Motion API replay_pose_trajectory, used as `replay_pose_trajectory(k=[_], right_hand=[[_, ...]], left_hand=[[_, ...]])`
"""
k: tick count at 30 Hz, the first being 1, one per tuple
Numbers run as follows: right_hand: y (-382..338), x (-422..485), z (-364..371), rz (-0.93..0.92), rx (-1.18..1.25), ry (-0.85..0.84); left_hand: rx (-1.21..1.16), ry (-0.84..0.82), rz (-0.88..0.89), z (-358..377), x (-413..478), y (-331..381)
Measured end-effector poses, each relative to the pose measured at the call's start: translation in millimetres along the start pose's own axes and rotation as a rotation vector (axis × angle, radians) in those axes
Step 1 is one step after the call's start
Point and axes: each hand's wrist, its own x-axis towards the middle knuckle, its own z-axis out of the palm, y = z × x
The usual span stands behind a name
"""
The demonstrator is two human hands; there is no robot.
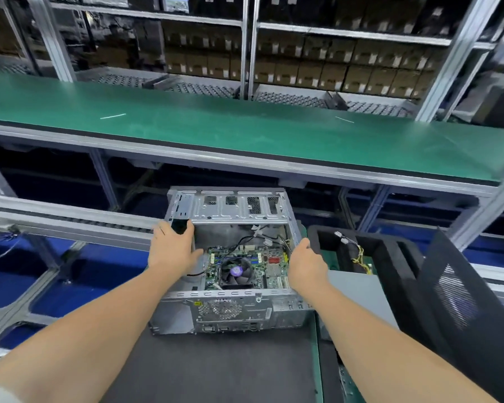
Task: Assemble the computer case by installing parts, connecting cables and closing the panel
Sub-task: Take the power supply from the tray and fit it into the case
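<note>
Head camera: I see the computer case [230,312] lying open on the dark mat [216,367], between my hands. My left hand [172,248] grips its left wall, my right hand [306,266] its right wall, below the green bench [245,132].

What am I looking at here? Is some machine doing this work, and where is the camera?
No machine is at work here. These are a person's two bare arms, filmed by one camera worn on the head, looking forward and down. The left hand and the right hand grip the side walls of an open computer case, which sits on a dark mat. Inside it you can see the green motherboard and its round cooling fan. To the right lie a black foam tray holding loose cables, a grey panel and a black mesh panel. Behind runs a long green bench.
</note>
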Motion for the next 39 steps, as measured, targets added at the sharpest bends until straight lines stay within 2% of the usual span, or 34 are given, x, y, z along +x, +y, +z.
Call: replay_pose_trajectory(k=[7,11,21,26,32,36,39], right_hand=[[-7.7,-24.0,3.0,0.151,-0.033,-0.002],[-11.7,-35.3,2.2,0.139,-0.155,-0.006],[-16.6,-49.3,2.8,0.22,-0.116,0.019],[-15.4,-52.5,1.8,0.202,-0.031,0.013],[-10.3,-53.0,1.3,0.195,0.136,-0.001],[-5.6,-53.0,-0.9,0.125,0.292,-0.046],[5.7,-48.8,-10.2,0.071,0.474,-0.116]], left_hand=[[-0.03,0.003,0.108,7.4,25.2,-4.1],[-0.004,0.021,0.16,11.1,30.6,-7.3],[-0.034,0.034,0.205,13.5,24.3,-17.0],[-0.163,-0.004,0.153,10.1,22.4,-16.9],[-0.163,-0.002,0.107,9.9,12.5,-22.5],[-0.191,-0.015,-0.013,5.6,1.0,-16.7],[-0.311,-0.021,-0.143,-8.4,-9.6,17.5]])
